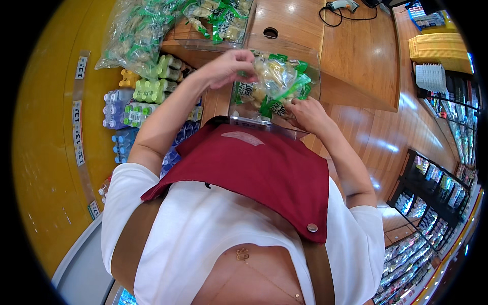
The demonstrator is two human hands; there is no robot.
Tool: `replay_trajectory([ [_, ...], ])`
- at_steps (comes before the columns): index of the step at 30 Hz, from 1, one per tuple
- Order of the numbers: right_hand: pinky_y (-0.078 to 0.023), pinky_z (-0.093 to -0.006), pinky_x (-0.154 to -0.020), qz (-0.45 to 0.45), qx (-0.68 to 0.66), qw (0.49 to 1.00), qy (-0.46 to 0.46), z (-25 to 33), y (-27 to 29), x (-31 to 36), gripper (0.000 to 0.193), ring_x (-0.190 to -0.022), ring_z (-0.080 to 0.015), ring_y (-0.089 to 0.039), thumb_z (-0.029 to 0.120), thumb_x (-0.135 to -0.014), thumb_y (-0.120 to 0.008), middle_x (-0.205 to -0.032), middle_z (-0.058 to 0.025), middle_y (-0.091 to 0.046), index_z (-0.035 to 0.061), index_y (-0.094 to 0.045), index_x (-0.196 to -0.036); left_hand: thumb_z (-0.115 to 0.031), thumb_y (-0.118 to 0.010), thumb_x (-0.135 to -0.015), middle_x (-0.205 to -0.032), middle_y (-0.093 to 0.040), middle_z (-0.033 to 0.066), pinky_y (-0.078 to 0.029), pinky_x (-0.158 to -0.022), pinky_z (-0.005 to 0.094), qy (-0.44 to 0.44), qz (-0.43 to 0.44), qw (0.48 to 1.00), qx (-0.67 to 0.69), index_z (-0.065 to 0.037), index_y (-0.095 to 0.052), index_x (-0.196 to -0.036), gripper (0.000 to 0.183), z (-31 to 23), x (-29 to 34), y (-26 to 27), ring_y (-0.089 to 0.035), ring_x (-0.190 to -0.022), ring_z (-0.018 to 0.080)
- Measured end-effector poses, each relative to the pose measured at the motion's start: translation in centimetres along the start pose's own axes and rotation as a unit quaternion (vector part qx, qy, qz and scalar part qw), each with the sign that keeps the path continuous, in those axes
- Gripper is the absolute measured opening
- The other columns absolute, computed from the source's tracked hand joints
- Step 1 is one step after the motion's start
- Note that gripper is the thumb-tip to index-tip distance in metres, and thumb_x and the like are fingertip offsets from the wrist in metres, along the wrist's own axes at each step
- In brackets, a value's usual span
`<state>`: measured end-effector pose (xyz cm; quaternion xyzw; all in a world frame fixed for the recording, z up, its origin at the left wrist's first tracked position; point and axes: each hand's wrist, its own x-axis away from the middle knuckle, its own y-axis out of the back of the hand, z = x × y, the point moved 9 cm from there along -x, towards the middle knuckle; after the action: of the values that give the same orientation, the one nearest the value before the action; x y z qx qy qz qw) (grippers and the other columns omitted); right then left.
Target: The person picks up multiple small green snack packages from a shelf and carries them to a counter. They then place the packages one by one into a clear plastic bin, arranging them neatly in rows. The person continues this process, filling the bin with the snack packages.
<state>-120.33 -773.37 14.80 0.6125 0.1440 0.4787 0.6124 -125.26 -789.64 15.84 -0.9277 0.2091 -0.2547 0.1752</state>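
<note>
In front of my chest stands a clear plastic bin (316,76) filled with green-and-clear snack packets (244,92). One shiny packet (277,76) lies tilted on top of the pile. My left hand (233,68) is over the bin's left side with its fingers curled inward, close to that packet's edge; what they pinch, if anything, is hidden. At the bin's near right corner, my right hand (308,114) has its fingers closed on the lower edge of a packet. The contents look pale and lumpy.
A large clear bag (137,35) of similar packets sits at the far left, beside a second bin (216,23). Below it are shrink-wrapped bottle packs (147,91). A handheld scanner (344,5) with a black cable rests on the wooden counter (356,51). Stocked shelves (432,188) stand at right.
</note>
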Motion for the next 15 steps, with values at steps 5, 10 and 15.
replay_trajectory([
  [5,-0.050,-0.0349,-0.076,-0.124,-0.229,0.965,0.015,-2.6,2.2,-0.3,0.030,-0.081,-0.0267,-0.063,0.018,-0.079,-0.060,-0.097,-0.0139,-0.062,0.0056,-0.058,-0.106,-0.013,-0.068,-0.080,-0.083,-0.050,0.0005,-0.050,-0.065,0.0262,0.012,-0.026,0.978,-0.205,-0.007,-0.045,-0.080,0.024,1.5,-0.2,-2.1,-0.054,-0.072,0.0090],
  [10,-0.048,-0.0236,-0.068,0.011,-0.801,0.583,-0.134,-2.5,1.1,0.6,0.023,-0.076,-0.0096,-0.059,0.010,-0.089,-0.050,-0.086,-0.0068,-0.059,-0.0018,-0.056,-0.107,-0.024,-0.075,-0.072,-0.082,-0.054,0.0105,-0.045,-0.068,0.0307,-0.142,-0.110,0.903,-0.390,-0.005,-0.040,-0.106,0.052,0.1,1.4,-2.3,-0.056,-0.075,0.0193],
  [15,-0.049,-0.0356,-0.068,-0.155,-0.409,0.898,-0.047,-1.5,3.3,-1.3,0.017,-0.076,-0.0232,-0.063,0.012,-0.083,-0.055,-0.081,-0.0124,-0.064,0.0042,-0.063,-0.095,-0.017,-0.075,-0.071,-0.091,-0.058,0.0150,-0.049,-0.067,0.0350,-0.242,-0.010,0.826,-0.509,-0.005,-0.050,-0.097,0.038,0.2,2.6,-5.2,-0.061,-0.080,0.0243],
])
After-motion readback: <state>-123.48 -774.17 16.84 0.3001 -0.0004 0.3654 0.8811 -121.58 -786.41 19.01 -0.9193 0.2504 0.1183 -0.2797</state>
